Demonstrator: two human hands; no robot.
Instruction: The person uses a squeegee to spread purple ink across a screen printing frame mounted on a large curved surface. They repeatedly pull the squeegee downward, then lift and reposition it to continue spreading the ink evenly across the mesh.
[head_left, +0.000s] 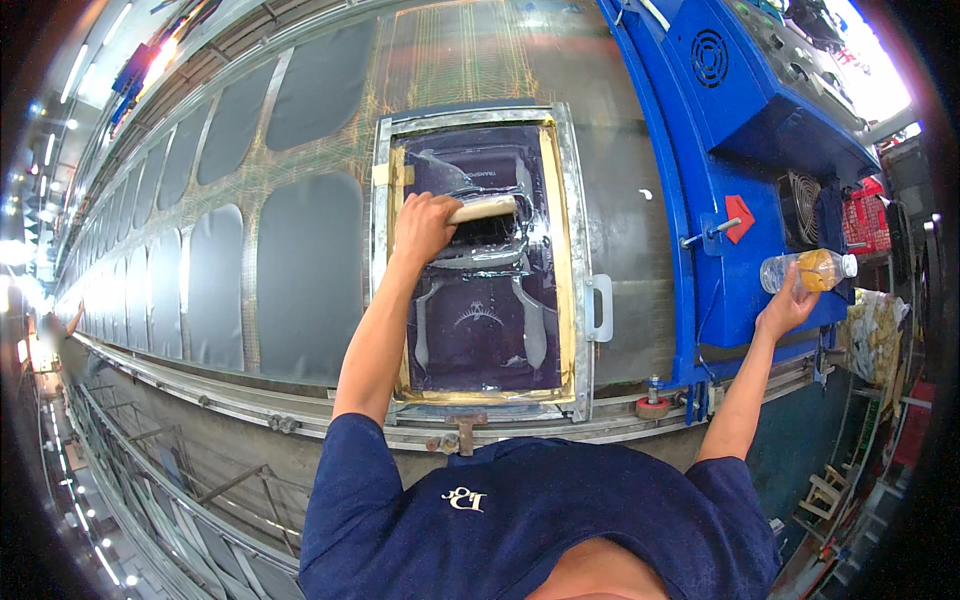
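My left hand (424, 230) is wrapped round the pale handle of a squeegee (487, 209), which lies across the upper half of a dark purple printing screen (478, 355). Wet-looking, shiny streaks show around the squeegee's blade. A metal frame (573, 220) with yellowish tape along its inner edge borders the screen. Off to the right, my right hand (786, 308) grips a clear plastic bottle (780, 273) with a white cap. The bottle is tilted on its side, cap to the right, with something yellow on or in it. It is in front of the blue machine (735, 270).
Rows of dark grey rounded panels (312, 275) lie along the long table to the left. A white handle (600, 308) sticks out from the screen frame's right side. A metal rail (260, 408) runs along the near edge. Another person (50, 345) stands at far left.
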